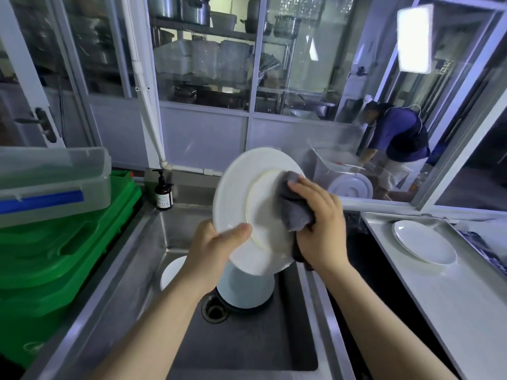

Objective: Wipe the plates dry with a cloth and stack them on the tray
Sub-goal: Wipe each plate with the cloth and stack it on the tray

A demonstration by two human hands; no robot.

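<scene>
drying step: left hand (216,242) grips the plate (247,187) rim above the sink (247,338); right hand (318,226), fingers curled, presses the cloth (295,212) to it. next, judged: stack on the tray (466,311), right of the sink.

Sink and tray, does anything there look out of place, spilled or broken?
Nothing looks damaged or spilled. The left hand holds a white plate tilted over the sink while the right hand presses a grey cloth on it. Plates on the tray lie flat.

glass partition (208,50) | pot shelves (219,31) behind | steel sink (247,338) | green crates (68,256)
</scene>
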